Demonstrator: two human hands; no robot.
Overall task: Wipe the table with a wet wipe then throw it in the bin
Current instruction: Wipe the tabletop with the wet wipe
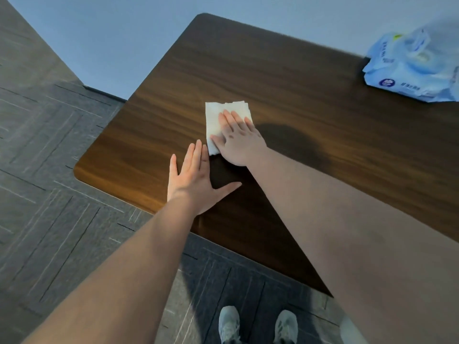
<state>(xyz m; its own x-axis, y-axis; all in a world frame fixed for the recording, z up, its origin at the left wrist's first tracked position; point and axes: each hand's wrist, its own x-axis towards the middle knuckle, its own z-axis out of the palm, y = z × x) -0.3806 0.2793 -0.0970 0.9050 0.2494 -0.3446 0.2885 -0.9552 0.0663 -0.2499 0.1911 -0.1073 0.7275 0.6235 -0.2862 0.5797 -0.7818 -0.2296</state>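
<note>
A white wet wipe (216, 117) lies flat on the dark wooden table (285, 78), left of its middle. My right hand (239, 140) presses flat on the wipe with fingers spread, covering its lower right part. My left hand (196, 177) rests flat on the table just below and left of the wipe, fingers apart, its fingertips almost at the wipe's lower edge. It holds nothing. No bin is in view.
A light blue pack of wet wipes (417, 63) sits at the table's far right. Grey patterned carpet (49, 170) surrounds the table, and a pale wall (111, 40) stands behind it. My two shoes (258, 324) show at the near table edge.
</note>
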